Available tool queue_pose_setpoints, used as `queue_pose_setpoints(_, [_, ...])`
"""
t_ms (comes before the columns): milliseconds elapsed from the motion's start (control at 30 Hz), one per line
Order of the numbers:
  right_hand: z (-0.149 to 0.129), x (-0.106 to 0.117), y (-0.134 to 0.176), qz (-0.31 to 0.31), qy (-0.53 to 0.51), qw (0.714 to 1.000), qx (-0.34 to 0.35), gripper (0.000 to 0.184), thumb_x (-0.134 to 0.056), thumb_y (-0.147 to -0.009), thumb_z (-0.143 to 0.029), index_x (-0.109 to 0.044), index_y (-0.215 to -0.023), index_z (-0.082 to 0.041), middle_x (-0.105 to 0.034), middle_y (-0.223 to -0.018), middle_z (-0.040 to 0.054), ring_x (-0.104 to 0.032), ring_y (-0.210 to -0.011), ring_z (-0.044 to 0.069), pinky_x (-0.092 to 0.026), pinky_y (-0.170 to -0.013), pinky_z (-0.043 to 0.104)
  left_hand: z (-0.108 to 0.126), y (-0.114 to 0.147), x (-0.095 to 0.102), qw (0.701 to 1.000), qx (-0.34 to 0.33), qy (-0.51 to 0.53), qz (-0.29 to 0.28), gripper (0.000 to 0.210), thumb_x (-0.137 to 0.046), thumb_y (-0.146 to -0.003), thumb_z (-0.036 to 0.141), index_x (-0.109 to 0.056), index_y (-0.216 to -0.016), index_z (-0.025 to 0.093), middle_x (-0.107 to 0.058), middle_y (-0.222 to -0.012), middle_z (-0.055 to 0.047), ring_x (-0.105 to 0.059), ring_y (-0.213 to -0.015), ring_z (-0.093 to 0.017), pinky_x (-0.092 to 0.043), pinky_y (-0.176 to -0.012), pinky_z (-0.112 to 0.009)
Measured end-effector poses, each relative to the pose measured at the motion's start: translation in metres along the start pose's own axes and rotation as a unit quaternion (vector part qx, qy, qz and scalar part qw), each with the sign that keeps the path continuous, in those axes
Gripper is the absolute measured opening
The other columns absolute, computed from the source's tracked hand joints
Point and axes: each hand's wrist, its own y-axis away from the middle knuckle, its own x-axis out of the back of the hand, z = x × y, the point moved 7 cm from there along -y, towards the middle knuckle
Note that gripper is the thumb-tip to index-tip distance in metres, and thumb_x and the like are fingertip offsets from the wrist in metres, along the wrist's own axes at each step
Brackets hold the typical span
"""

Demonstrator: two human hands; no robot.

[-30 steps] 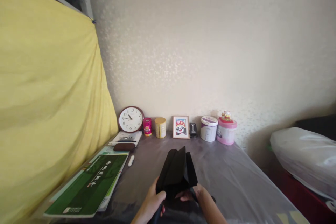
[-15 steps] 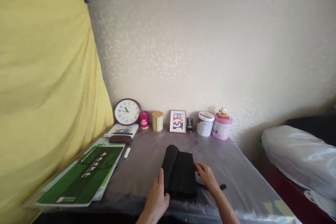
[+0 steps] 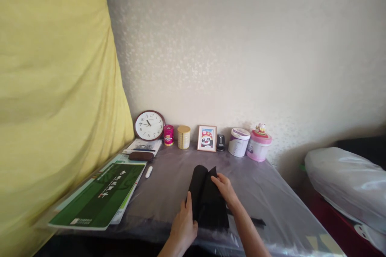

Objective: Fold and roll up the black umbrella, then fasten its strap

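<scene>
Left hand [image 3: 182, 223] grasps the left side of a black fabric piece [image 3: 208, 204], its index finger laid along the edge and its thumb at the near end. On the other side, the right hand [image 3: 225, 191] has hold of the far right corner, fingers on top; its thumb is hard to make out. The fabric piece sits near the front edge of the table [image 3: 171, 192], right between the two hands.

As for how far along the handling is, it looks partway: the left half lies in a rounded fold, while the right half spreads flatter, with its far corner raised to a point — so that side seems the part not yet settled. A black strip [image 3: 258, 221] lies loose to the right; whether it is joined to the fabric piece, I cannot tell.

Counting what stands along the wall: one clock [image 3: 150, 125], two small canisters — a pink canister [image 3: 169, 135] and a yellow canister [image 3: 183, 138] — one framed panda picture [image 3: 207, 138], one small black object [image 3: 221, 143] and two tubs, a white tub [image 3: 239, 144] and a pink tub [image 3: 258, 148] with one figurine [image 3: 261, 129] on its lid. On the left are one green book [image 3: 99, 196] atop other printed matter whose number is unclear, one brown case [image 3: 141, 156] and one small white object [image 3: 148, 172]. Well apart to the right is one bulky plastic-wrapped bundle [image 3: 340, 176].
</scene>
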Motion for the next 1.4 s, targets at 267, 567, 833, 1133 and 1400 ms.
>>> queue_pose_setpoints(267, [0.001,-0.067,-0.034,-0.029,0.03,0.999,0.001,0.027,-0.058,-0.071,-0.041,-0.056,-0.082,-0.016,-0.059,-0.061,-0.002,-0.057,-0.054,0.012,-0.042,-0.042,0.019,-0.001,0.0,0.0,1.0,-0.003,-0.014,-0.008,0.071,-0.047,-0.07,0.006,-0.024,-0.137,0.009,-0.028,-0.143,-0.02,-0.057,-0.106,-0.022,-0.042,-0.089,-0.028])
queue_pose_setpoints(567, [0.019,-0.086,-0.041,-0.055,0.181,0.982,-0.011,0.025,-0.053,-0.077,-0.029,-0.055,-0.098,-0.015,-0.066,-0.068,0.0012,-0.06,-0.052,0.012,-0.044,-0.046,0.02,-0.008,0.001,0.0,0.999,-0.02,-0.021,-0.039,0.064,-0.047,-0.073,0.012,-0.027,-0.134,0.003,-0.035,-0.139,-0.021,-0.053,-0.112,-0.025,-0.042,-0.092,-0.03])
queue_pose_setpoints(833, [-0.004,-0.093,-0.025,-0.102,0.285,0.949,0.083,0.019,-0.042,-0.082,-0.022,-0.061,-0.081,-0.019,-0.07,-0.065,-0.0018,-0.064,-0.059,0.009,-0.043,-0.06,0.018,-0.017,0.008,0.016,0.989,-0.098,-0.046,0.098,0.058,-0.048,-0.073,0.024,-0.039,-0.129,0.012,-0.04,-0.137,-0.016,-0.041,-0.124,-0.028,-0.037,-0.101,-0.041])
queue_pose_setpoints(1133, [-0.022,-0.099,-0.002,-0.154,0.352,0.9,0.207,0.025,-0.043,-0.086,-0.026,-0.068,-0.084,-0.025,-0.071,-0.08,-0.0011,-0.064,-0.077,0.014,-0.043,-0.071,0.022,0.004,-0.009,-0.007,0.994,-0.087,-0.068,-0.016,0.095,-0.049,-0.049,0.003,-0.018,-0.139,0.01,-0.012,-0.149,-0.016,-0.016,-0.136,-0.031,-0.022,-0.11,-0.046])
queue_pose_setpoints(1400, [-0.004,-0.091,-0.026,-0.132,0.388,0.871,0.27,0.025,-0.045,-0.088,-0.025,-0.07,-0.083,-0.025,-0.071,-0.096,0.0002,-0.05,-0.114,0.019,-0.019,-0.105,0.041,0.01,-0.011,-0.012,0.992,-0.051,-0.083,-0.076,0.104,-0.043,-0.042,-0.005,-0.009,-0.14,0.009,-0.007,-0.148,-0.016,-0.016,-0.137,-0.028,-0.023,-0.11,-0.039])
